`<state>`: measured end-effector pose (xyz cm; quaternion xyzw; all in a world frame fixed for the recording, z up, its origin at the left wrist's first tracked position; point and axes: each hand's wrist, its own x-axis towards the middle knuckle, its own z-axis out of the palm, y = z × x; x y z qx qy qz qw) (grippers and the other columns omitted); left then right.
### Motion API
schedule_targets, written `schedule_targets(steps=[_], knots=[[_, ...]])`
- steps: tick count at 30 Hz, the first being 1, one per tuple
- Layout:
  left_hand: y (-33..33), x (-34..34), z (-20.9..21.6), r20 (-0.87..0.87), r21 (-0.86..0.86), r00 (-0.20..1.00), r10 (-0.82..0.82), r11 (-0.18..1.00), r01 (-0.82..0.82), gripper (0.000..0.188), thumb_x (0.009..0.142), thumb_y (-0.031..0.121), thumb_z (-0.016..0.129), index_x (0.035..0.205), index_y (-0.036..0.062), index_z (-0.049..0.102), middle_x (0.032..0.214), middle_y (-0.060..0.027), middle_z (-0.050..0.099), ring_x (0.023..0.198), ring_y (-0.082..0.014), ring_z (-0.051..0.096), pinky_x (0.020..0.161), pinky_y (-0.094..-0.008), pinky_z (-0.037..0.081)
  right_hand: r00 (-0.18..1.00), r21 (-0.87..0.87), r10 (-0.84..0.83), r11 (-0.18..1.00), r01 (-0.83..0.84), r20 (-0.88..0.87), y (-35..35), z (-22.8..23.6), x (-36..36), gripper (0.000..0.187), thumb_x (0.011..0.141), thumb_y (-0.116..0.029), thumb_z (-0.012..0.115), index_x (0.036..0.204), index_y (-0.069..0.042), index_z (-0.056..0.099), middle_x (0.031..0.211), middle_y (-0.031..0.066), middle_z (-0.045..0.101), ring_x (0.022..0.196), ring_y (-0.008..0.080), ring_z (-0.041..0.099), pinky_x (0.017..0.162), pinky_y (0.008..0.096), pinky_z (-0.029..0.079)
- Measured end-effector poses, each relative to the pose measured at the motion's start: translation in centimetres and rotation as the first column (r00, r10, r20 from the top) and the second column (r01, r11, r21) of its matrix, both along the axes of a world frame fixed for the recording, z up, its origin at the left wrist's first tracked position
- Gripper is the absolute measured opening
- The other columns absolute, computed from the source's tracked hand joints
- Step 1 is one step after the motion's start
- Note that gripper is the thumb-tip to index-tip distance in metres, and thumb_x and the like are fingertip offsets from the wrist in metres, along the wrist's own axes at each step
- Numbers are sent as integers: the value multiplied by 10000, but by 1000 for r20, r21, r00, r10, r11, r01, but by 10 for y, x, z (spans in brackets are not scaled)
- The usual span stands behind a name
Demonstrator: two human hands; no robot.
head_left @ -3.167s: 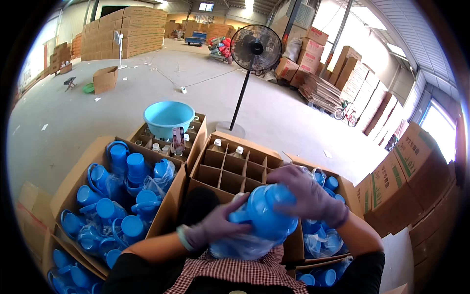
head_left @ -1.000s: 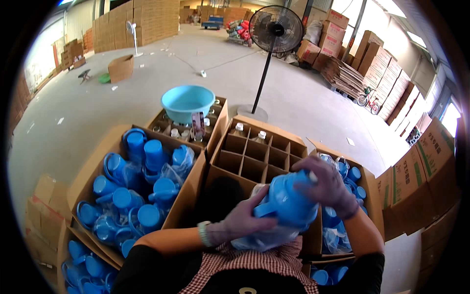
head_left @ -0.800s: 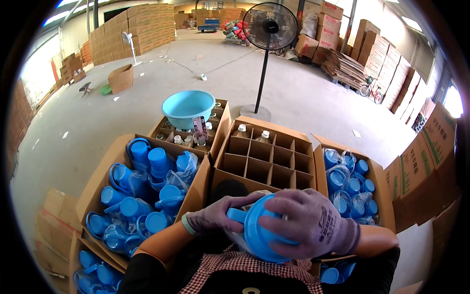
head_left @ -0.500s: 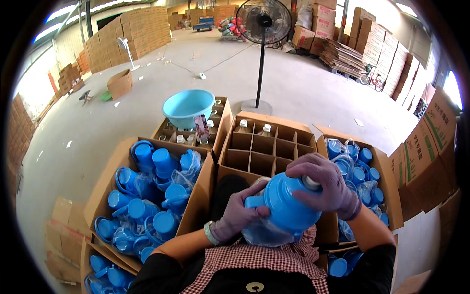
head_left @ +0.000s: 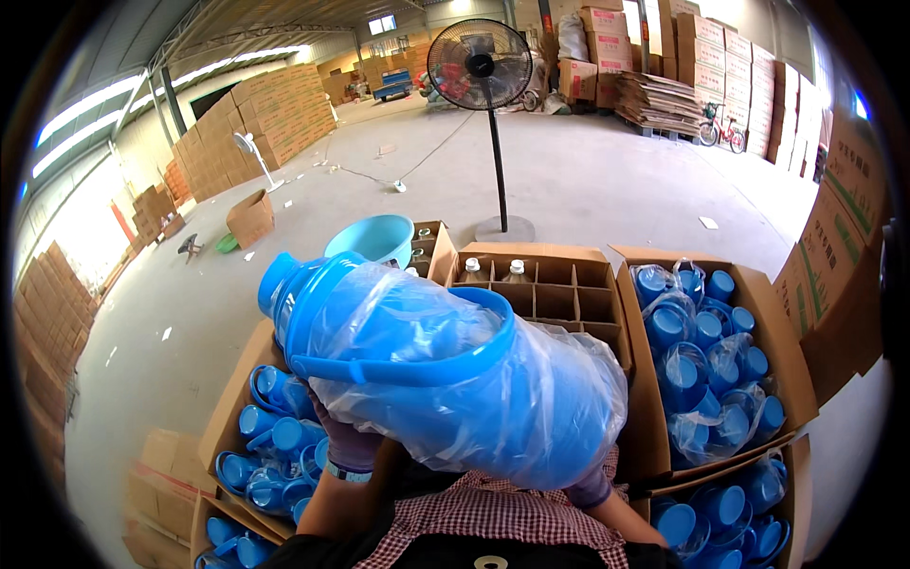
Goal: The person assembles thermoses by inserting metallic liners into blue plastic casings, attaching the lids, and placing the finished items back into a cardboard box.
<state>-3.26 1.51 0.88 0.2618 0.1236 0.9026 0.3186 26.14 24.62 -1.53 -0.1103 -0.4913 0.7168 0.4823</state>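
A large blue thermos flask (head_left: 427, 360), partly wrapped in a clear plastic bag (head_left: 559, 379), lies on its side in the air before me. Its narrower top end points left, and its hoop handle (head_left: 417, 368) lies across the body. My left hand (head_left: 353, 438), in a purple glove, supports it from below near the top end. At the base end on the right, my right hand (head_left: 590, 486), also gloved, holds it from underneath. The flask hides most of the fingers of both hands.
Open cartons of blue flasks stand left (head_left: 232, 379) and right (head_left: 654, 455). Ahead is a divided carton (head_left: 583, 258) with two bottle-like pieces (head_left: 517, 272). Beyond are a light-blue basin (head_left: 374, 237) and a standing fan (head_left: 482, 66). Stacked cartons (head_left: 270, 114) line the back.
The flask has been raised and tipped from a tilted position at my lap to sideways, top end left. My right hand has left its top and now holds the base. The view has tilted up.
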Motion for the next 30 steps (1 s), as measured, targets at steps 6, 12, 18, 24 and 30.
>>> schedule_targets(steps=[6, 12, 18, 24, 30], knots=[[-3, 10, -17, -204, -144, 979, -24, 989, -6, 830, 982, 725, 400, 1619, 197, 327, 1643, -154, 368, 1481, -419, 379, 1203, -669, 304, 928, -76, 354, 928, -364, -118, 31, 33, -6, 507, 846, -193, 832, 1295, -42, 654, 1273, 140, 704, 1200, 266, 686, 1042, 395, 536], [6, 23, -13, 113, -139, 983, -143, 978, 159, 822, 980, 697, 425, 1612, 179, 331, 1622, -161, 393, 1479, -414, 380, 1198, -663, 313, 971, 968, -218, 249, -44, 100, 45, 58, 32, 419, 792, -280, 857, 1195, -233, 754, 1246, 34, 729, 1118, 286, 719, 986, 464, 549], [15, 29, -14, 45, -189, 989, -142, 971, 148, 800, 992, 671, 427, 1614, 177, 325, 1625, -155, 393, 1481, -405, 380, 1203, -653, 305, 948, 999, -317, 14, -32, 35, 64, 84, 39, 403, 767, -286, 849, 1161, -317, 766, 1211, 10, 730, 1102, 261, 713, 935, 454, 556], [13, 34, 5, 124, -238, 989, -82, 965, 109, 779, 996, 664, 431, 1600, 178, 356, 1611, -151, 415, 1466, -392, 404, 1196, -631, 330, 936, 991, -353, -126, -46, -1, 75, 100, 33, 341, 764, -317, 847, 1084, -213, 793, 1221, 32, 723, 1156, 269, 698, 891, 450, 585], [36, 67, 39, 36, -76, 996, 80, 994, -77, 714, 1037, 588, 434, 1523, 66, 459, 1496, -171, 549, 1351, -359, 550, 1146, -541, 444, 882, -92, 463, 885, -456, 82, 62, -54, -28, 620, 1073, -517, 432, 1537, -107, 406, 1545, 161, 480, 1362, 348, 532, 1116, 526, 476]])
